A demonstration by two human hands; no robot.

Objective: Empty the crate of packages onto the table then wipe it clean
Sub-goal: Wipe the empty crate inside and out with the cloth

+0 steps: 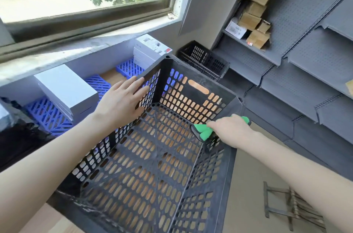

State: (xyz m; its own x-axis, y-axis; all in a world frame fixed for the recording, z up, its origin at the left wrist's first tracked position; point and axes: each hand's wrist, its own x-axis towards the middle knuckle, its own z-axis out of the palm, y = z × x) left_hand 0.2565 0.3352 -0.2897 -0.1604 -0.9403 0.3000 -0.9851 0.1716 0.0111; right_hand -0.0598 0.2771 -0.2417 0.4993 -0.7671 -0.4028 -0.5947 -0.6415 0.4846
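Crate: black slotted crate (pixel 193 97), centre of frame, standing on the counter (pixel 112 77); no packages visible inside.
Packages: white packages (pixel 66 87) stacked on blue pallets (pixel 47 116), upper left of frame, outside the crate.
Emptying: judged complete.
Left hand: left hand (pixel 122 103) lies flat on the crate's left wall, fingers straight and slightly spread, steadying it.
Right hand: right hand (pixel 229 131) at the right rim, fingers clamped on a green cloth (pixel 203 130) pressed against the rim.
Wiping: judged under way at the right rim; how much is already wiped cannot be told.

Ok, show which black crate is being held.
The near crate: left hand on its wall, right hand gripping green cloth at its rim; far crate untouched.
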